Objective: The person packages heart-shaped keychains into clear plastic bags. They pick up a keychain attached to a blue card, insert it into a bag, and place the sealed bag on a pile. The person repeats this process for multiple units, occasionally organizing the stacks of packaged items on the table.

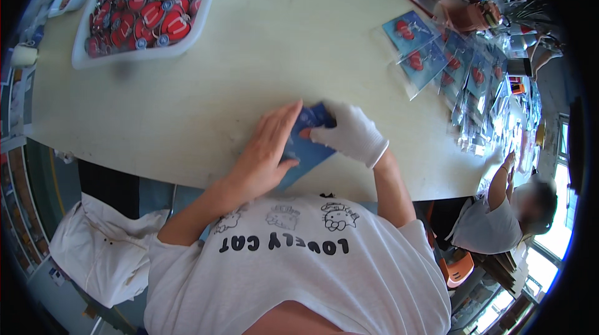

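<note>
A blue backing card is tilted over the near edge of the table in front of me. My right hand wears a white glove with a bare thumb tip and grips the card's upper right part, its fingers curled behind. Along the card's left side lies my bare left hand, fingers stretched out and thumb spread apart over the card's edge. Whether a clear bag covers the card, I cannot tell. The undersides of both hands are hidden.
A white plastic bin of red-and-black keyring-like pieces stands at the far left. Bagged blue cards with red pieces pile up on the right of the table. A co-worker sits at the right; a white garment hangs lower left.
</note>
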Tool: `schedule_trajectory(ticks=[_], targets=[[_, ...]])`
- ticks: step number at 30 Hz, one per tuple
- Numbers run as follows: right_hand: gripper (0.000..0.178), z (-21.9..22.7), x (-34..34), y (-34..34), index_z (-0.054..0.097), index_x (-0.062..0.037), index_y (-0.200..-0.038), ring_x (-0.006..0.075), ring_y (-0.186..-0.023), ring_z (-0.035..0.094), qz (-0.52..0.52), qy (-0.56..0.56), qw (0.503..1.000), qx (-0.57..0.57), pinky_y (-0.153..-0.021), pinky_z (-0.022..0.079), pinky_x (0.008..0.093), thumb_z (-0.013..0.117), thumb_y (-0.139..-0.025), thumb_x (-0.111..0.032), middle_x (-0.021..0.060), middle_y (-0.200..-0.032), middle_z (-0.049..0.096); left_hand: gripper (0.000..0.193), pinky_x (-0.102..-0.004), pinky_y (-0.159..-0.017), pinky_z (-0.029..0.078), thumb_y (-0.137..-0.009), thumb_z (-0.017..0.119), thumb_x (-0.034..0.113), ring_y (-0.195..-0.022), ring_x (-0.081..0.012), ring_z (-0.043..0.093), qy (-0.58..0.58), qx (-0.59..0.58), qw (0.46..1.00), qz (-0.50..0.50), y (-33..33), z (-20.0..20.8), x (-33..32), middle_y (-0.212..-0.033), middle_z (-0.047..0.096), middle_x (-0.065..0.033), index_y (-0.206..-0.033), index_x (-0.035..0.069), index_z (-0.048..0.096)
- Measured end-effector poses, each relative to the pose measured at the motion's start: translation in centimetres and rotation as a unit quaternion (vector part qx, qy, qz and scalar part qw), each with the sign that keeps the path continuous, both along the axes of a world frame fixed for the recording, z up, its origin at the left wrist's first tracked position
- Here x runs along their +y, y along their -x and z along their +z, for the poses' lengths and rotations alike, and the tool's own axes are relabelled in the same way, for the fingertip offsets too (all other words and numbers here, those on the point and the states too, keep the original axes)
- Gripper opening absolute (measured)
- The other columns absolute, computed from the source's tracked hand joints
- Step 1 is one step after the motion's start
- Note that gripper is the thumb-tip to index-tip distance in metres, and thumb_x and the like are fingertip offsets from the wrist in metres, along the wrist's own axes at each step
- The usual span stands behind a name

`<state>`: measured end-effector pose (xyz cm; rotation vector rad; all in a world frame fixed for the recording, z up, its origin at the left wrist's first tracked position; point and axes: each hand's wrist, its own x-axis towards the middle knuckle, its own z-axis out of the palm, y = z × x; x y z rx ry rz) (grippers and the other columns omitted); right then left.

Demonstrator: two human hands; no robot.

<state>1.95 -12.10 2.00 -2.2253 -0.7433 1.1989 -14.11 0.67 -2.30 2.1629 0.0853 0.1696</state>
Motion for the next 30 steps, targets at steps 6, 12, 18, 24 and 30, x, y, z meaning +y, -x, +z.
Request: schedule_trajectory(ticks=[6,12,18,24,30], targets=[[0.027,0.9,-2.5,-0.5,0.062,-0.0038,-0.098,0.0242,-0.076,0.061,0.061,-0.227,0.972,0.013,-0.068,0.048,0.033,0.071,-0.077,-0.019,0.0107,-0.084,0.063,0.091,-0.0408,-0.089,0.048,-0.064,0.082,0.013,-0.107,-0.0308,0.057,-0.032,-0.031,0.998,0.052,1.4,2.9,1.5,-0.127,0.052,-0.0185,-0.142,0.005,0.034],[0.026,-3.4,-4.5,0.7,0.056,-0.0034,-0.106,0.0151,-0.087,0.057,-0.105,-0.421,0.88,0.195,-0.078,0.047,0.0299,0.065,-0.082,-0.01,0.0042,-0.096,0.058,0.079,-0.0396,-0.101,0.038,-0.074,0.073,0.003,-0.114,-0.0275,0.052,0.132,-0.13,0.979,0.084,2.4,0.6,1.9,-0.13,0.049,-0.0175,-0.141,0.002,0.032],[0.041,-5.8,-3.7,2.2,0.038,-0.0051,-0.123,0.0145,-0.098,0.053,-0.059,-0.412,0.902,0.114,-0.087,0.043,0.026,0.047,-0.083,-0.005,0.0077,-0.11,0.049,0.067,-0.0372,-0.107,0.026,-0.081,0.063,-0.003,-0.128,-0.0273,0.038,0.314,-0.109,0.919,0.211,0.2,-3.7,-1.2,-0.134,0.041,-0.0208,-0.138,0.0,0.029],[0.042,-5.1,-4.6,3.0,0.036,-0.0035,-0.126,0.0197,-0.104,0.052,-0.117,-0.427,0.888,0.121,-0.093,0.043,0.0327,0.051,-0.087,-0.008,0.0098,-0.11,0.049,0.064,-0.0347,-0.089,0.045,-0.081,0.069,0.002,-0.109,-0.0262,0.057,0.085,0.034,0.987,0.129,3.8,-4.0,1.2,-0.125,0.049,-0.0214,-0.132,-0.004,0.03],[0.069,-2.9,-4.0,-2.2,0.024,-0.005,-0.144,0.0297,-0.102,0.059,0.097,-0.206,0.97,0.088,-0.088,0.048,0.0369,0.053,-0.081,-0.01,0.0189,-0.114,0.056,0.088,-0.04,-0.085,0.048,-0.069,0.084,0.02,-0.109,-0.0276,0.055,0.26,0.127,0.954,0.079,3.7,1.6,0.5,-0.123,0.049,-0.0189,-0.139,0.002,0.035]])
